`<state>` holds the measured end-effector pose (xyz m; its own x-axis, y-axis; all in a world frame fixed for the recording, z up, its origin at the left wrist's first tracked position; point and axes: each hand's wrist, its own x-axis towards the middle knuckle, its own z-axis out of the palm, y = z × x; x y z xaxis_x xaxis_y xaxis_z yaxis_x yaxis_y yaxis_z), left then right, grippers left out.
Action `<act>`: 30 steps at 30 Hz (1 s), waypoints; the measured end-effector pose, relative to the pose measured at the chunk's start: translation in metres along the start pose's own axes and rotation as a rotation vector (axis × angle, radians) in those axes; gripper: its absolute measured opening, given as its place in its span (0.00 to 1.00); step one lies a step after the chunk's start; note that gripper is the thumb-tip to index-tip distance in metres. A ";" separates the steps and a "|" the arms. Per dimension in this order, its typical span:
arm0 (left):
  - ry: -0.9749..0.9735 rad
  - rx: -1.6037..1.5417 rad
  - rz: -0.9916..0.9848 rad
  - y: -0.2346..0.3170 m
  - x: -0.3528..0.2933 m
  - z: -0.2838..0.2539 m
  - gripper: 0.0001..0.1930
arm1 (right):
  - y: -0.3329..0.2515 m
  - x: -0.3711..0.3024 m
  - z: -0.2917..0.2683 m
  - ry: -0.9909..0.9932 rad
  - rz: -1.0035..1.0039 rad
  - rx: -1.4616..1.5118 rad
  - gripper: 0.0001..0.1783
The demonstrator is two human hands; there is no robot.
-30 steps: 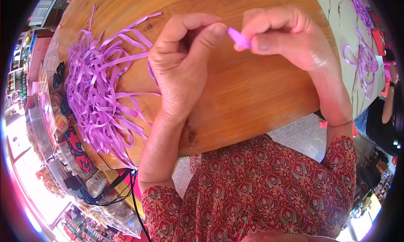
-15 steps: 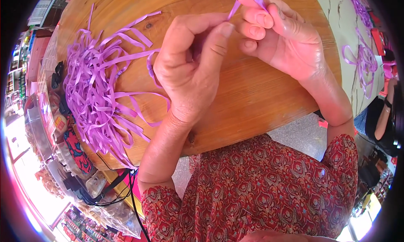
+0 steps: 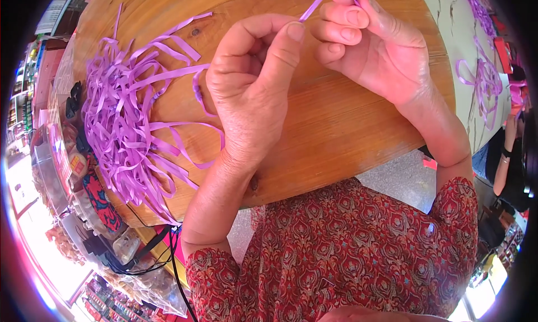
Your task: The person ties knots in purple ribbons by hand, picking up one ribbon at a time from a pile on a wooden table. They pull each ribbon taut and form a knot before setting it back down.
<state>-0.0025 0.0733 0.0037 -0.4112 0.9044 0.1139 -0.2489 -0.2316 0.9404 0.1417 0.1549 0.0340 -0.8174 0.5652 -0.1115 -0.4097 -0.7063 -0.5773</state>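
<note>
A narrow purple ribbon (image 3: 313, 6) runs between my two hands above the wooden table. My left hand (image 3: 252, 78) pinches it between thumb and forefinger, the other fingers curled in. My right hand (image 3: 375, 45) holds the ribbon near the top edge of the view, where it bends over the forefinger under the thumb; the remaining fingers are half curled. The far part of this loop is cut off by the edge of the view. Left of my left hand lies a big tangled heap of purple ribbons (image 3: 120, 126), with loose strands reaching toward my wrist.
The wooden table (image 3: 336, 137) has a rounded edge close to my body. More purple ribbon (image 3: 486, 87) lies on a white marbled surface (image 3: 448, 19) at the right. Black cables (image 3: 175, 255) hang at the lower left. A co-worker's arm (image 3: 504, 159) shows at the far right.
My left hand has tipped slightly upward, and the ribbon between the hands now looks straighter. The right hand has barely shifted. At the far right the co-worker's arm has moved.
</note>
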 end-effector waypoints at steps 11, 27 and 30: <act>-0.019 -0.308 -0.085 -0.003 -0.002 -0.006 0.04 | 0.012 0.008 -0.020 -0.355 -0.028 0.060 0.22; -0.013 -0.231 -0.075 -0.004 -0.009 0.006 0.07 | 0.000 0.010 -0.012 -0.272 -1.311 -1.719 0.18; -0.001 -0.150 -0.060 -0.004 -0.010 0.005 0.06 | 0.000 -0.004 0.009 -0.003 -0.750 -1.639 0.16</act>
<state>0.0073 0.0676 0.0001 -0.3905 0.9187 0.0597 -0.4014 -0.2283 0.8870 0.1416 0.1489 0.0414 -0.6674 0.5306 0.5226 0.1196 0.7689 -0.6281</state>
